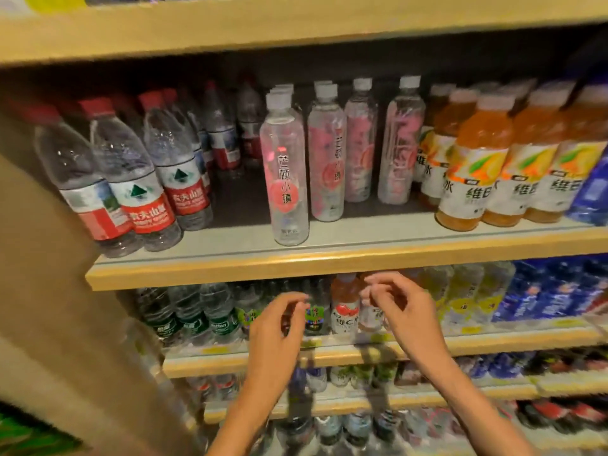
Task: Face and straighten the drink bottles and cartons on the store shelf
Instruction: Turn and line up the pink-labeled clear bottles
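Left hand (279,327) and right hand (403,311): fingers loosely curled, grasping nothing, side by side before lower shelf (493,345) front edge. Pink-label bottle (288,172) upright near middle shelf (197,274) front edge, forward of its row.

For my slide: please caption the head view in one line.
Left hand and right hand, empty, hover before the lower shelf, beneath pink-label bottles and orange drinks.
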Tool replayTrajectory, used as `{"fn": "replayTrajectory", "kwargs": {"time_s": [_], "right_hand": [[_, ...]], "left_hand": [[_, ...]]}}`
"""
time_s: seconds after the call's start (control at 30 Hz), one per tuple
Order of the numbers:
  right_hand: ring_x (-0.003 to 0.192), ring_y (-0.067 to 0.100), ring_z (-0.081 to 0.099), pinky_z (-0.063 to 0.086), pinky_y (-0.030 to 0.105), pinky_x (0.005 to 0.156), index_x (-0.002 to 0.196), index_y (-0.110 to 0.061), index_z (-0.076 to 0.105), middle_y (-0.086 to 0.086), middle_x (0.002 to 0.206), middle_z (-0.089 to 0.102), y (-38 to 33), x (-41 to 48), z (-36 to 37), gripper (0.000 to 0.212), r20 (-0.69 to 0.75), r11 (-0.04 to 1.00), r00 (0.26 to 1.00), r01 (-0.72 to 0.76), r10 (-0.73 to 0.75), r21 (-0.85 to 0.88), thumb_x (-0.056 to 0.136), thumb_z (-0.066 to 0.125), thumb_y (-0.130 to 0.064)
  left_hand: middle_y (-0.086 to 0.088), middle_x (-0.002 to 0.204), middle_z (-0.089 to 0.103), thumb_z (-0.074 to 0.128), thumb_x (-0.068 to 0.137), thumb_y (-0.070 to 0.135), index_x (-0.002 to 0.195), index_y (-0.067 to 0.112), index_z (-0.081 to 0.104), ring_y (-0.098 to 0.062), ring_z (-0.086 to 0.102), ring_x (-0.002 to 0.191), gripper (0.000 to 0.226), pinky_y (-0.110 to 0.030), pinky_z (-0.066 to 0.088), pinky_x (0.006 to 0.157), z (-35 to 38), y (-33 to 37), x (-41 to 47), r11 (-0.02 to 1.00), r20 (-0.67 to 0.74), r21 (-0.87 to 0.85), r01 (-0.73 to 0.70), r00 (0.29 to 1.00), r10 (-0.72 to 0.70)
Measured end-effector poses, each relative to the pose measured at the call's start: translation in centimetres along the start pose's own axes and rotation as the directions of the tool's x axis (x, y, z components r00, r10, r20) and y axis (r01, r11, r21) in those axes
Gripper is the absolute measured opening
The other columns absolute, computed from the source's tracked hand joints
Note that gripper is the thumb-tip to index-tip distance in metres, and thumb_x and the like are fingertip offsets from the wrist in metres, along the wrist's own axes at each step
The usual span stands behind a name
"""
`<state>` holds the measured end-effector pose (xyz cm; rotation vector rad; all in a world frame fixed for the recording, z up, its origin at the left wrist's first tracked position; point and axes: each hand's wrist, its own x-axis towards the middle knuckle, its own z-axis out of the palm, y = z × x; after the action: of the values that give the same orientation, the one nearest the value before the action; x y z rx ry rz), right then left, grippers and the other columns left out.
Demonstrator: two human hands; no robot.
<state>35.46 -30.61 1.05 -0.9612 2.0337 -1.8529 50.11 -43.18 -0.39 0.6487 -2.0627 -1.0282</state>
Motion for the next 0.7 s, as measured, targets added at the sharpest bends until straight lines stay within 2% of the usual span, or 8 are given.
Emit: {"fn": "replayTrajectory", "kwargs": {"time_s": [0.1, 0.23, 0.33, 0.4, 0.5, 0.53, 0.63, 0.7], "right_hand": [[0.079, 0.018, 0.066, 0.052, 0.024, 0.071, 0.094, -0.017, 0.066, 0.005, 0.083, 0.072, -3.2, 4.1, 0.5, 0.009, -0.075, 0.988, 0.985, 0.154, -0.155, -0.019, 0.091, 0.060, -0.011], [0.082, 0.007, 0.062, 0.052, 0.020, 0.073, 0.106, -0.013, 0.061, -0.003, 0.091, 0.066, -3.9, 9.3, 2.0, 0.015, -0.094, 0.977, 0.975, 0.195, -0.203, -0.080, 0.091, 0.062, -0.017], [0.093, 0.015, 0.059, 0.050, 0.027, 0.081, 0.112, -0.007, 0.054, 0.005, 0.105, 0.063, -2.9, 12.5, 3.1, 0.030, -0.070, 0.972, 0.983, 0.154, -0.169, -0.180, 0.090, 0.064, -0.025], [0.094, 0.025, 0.057, 0.047, 0.034, 0.081, 0.106, -0.002, 0.051, 0.012, 0.104, 0.060, -2.1, 14.1, 3.7, 0.039, -0.068, 0.956, 0.988, 0.116, -0.139, -0.270, 0.088, 0.066, -0.033], [0.072, 0.014, 0.047, 0.036, 0.013, 0.058, 0.083, -0.009, 0.044, 0.000, 0.079, 0.049, -1.5, 15.5, 4.4, 0.041, -0.085, 0.943, 0.988, 0.092, -0.125, -0.319, 0.083, 0.071, -0.040], [0.064, 0.010, 0.040, 0.034, 0.011, 0.053, 0.075, -0.014, 0.040, -0.004, 0.071, 0.042, -1.4, 15.9, 4.6, 0.042, -0.089, 0.941, 0.987, 0.098, -0.134, -0.323, 0.081, 0.072, -0.041], [0.042, 0.005, 0.025, 0.027, 0.017, 0.039, 0.054, -0.019, 0.030, -0.008, 0.051, 0.030, -1.4, 16.8, 5.2, 0.055, -0.055, 0.932, 0.984, 0.142, -0.169, -0.332, 0.078, 0.076, -0.037], [0.039, 0.006, 0.026, 0.023, 0.020, 0.038, 0.048, -0.016, 0.035, -0.006, 0.046, 0.032, -1.4, 17.3, 5.8, 0.054, -0.009, 0.935, 0.991, 0.124, -0.134, -0.331, 0.078, 0.076, -0.035]], "left_hand": [[0.007, 0.098, 0.066, 0.052, 0.097, 0.019, 0.107, 0.016, 0.065, -0.002, 0.059, 0.090, 0.017, -0.012, 0.043, 0.077, 0.3, 2.3, 3.9, 0.931, 0.038, 0.127, -0.342, 0.939, 0.340], [-0.013, 0.104, 0.067, 0.056, 0.091, 0.013, 0.109, -0.001, 0.065, -0.025, 0.063, 0.095, 0.024, -0.032, 0.051, 0.077, 1.4, 2.7, 8.8, 0.625, 0.212, 0.406, -0.667, 0.734, 0.645], [-0.018, 0.102, 0.066, 0.053, 0.090, 0.013, 0.106, -0.003, 0.065, -0.031, 0.064, 0.086, 0.026, -0.038, 0.054, 0.069, 2.0, 1.8, 11.0, 0.380, 0.410, 0.490, -0.785, 0.592, 0.694], [-0.017, 0.098, 0.065, 0.047, 0.092, 0.017, 0.104, -0.002, 0.064, -0.030, 0.062, 0.082, 0.028, -0.040, 0.052, 0.066, 2.3, 1.1, 12.1, 0.287, 0.494, 0.500, -0.817, 0.541, 0.681], [-0.015, 0.093, 0.062, 0.039, 0.096, 0.023, 0.100, 0.000, 0.063, -0.029, 0.059, 0.079, 0.034, -0.042, 0.049, 0.065, 2.4, 0.2, 13.1, 0.253, 0.542, 0.504, -0.826, 0.531, 0.652], [-0.014, 0.091, 0.062, 0.038, 0.097, 0.023, 0.099, 0.001, 0.063, -0.028, 0.058, 0.078, 0.034, -0.041, 0.049, 0.064, 2.5, 0.0, 13.2, 0.232, 0.548, 0.513, -0.827, 0.523, 0.652], [-0.013, 0.090, 0.062, 0.038, 0.099, 0.024, 0.099, 0.001, 0.063, -0.026, 0.057, 0.077, 0.034, -0.038, 0.048, 0.063, 2.6, -0.6, 13.0, 0.194, 0.550, 0.528, -0.827, 0.507, 0.664], [-0.013, 0.091, 0.062, 0.039, 0.098, 0.026, 0.099, 0.001, 0.063, -0.026, 0.057, 0.078, 0.035, -0.038, 0.049, 0.064, 2.6, -0.8, 13.0, 0.201, 0.541, 0.537, -0.820, 0.517, 0.664]]}}
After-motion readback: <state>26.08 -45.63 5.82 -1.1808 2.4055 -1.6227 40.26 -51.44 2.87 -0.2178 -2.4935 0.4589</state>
